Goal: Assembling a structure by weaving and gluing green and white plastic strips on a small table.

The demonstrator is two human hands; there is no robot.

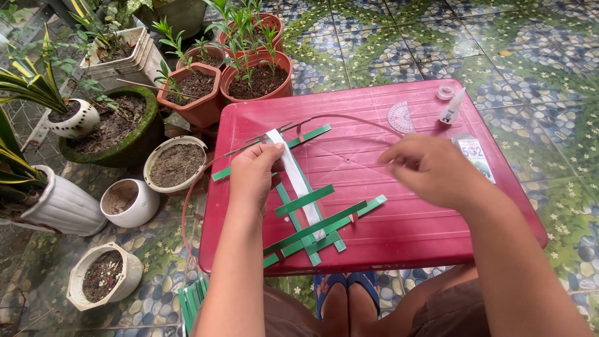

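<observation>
The left hand [253,171] pinches the far end of a long white flat strip [298,184] — its axis runs from there toward the near right, across the crossed green strips [315,221] on the red plastic worktop [399,231]. The right hand [430,168] hovers to the right, fingers curled on something too thin to make out.

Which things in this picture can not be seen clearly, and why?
Head view:
- White strip: upper end covered by the left hand.
- Right hand: fingertips blurred; any grip unclear.
- Green strips below the red table: partly hidden by the left forearm.
- Glue tube: too small for detail.
</observation>
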